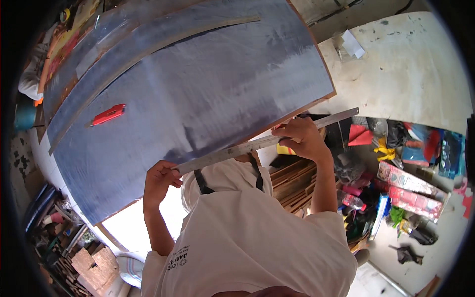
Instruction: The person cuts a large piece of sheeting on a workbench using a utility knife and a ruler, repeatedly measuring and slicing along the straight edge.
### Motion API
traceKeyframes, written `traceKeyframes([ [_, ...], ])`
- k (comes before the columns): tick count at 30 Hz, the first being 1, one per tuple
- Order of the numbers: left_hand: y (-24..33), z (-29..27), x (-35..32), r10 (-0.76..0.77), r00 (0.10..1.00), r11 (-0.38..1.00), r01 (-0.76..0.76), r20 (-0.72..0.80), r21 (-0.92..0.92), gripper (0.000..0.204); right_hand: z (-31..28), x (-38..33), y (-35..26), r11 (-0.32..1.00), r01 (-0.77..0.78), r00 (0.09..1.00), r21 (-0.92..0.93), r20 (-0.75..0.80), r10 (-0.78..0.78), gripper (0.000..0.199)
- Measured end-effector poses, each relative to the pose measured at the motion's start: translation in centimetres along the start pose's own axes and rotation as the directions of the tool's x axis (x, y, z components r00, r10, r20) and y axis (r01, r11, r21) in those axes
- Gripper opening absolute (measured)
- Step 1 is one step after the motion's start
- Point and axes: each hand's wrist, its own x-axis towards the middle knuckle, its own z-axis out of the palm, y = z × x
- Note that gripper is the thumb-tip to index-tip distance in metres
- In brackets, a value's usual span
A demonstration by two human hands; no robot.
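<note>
A long metal ruler [222, 155] is held level in front of my body, along the near edge of a blue-grey covered worktable [213, 89]. My left hand [161, 179] pinches its left end. My right hand [303, 137] grips it further along, thumb and fingers closed on it, with the right end sticking out beyond. On the worktable at the left lies a red utility knife [109, 115], apart from both hands. A long, thin straightedge strip [198, 30] rests across the far part of the table and looks curved in this view.
A pale table [405, 64] with a white paper piece [352, 44] adjoins at the right. Below it are piled bags, boxes and a plastic bottle [352, 201]. Wood strips [294, 183] are stacked beside me; wood offcuts [96, 267] lie at lower left.
</note>
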Motion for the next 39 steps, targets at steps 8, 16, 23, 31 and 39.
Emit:
traceKeyframes([
  [8, -2.1, 12.8, 2.7, 0.204, 0.943, 0.962, -0.242, -0.263, -0.123, 0.016, -5.5, -4.7, 8.6, 0.997, -0.007, 0.995, 0.081, 0.099, -0.001, 0.035],
  [16, 2.1, 26.0, 7.2, 0.32, 0.853, 0.818, -0.468, -0.411, -0.334, 0.048, -8.1, 0.8, 14.0, 0.909, -0.174, 0.95, 0.379, -0.179, 0.257, 0.036],
  [23, 7.6, 37.6, 11.1, 0.408, 0.911, 0.912, -0.404, 0.058, -0.062, 0.052, -13.0, 10.3, 13.2, 0.659, -0.057, 0.866, 0.75, -0.291, 0.406, 0.037],
  [31, 8.3, 37.0, 11.2, 0.708, 0.681, 0.637, -0.501, -0.188, 0.586, 0.045, -8.6, 9.9, 6.7, 0.426, 0.293, 0.728, 0.856, -0.488, 0.481, 0.034],
  [39, 3.3, 26.9, 3.6, 0.706, 0.707, 0.354, -0.405, 0.043, 0.843, 0.039, -5.2, 0.7, 11.9, 0.212, 0.095, 0.509, 0.973, -0.231, 0.829, 0.022],
])
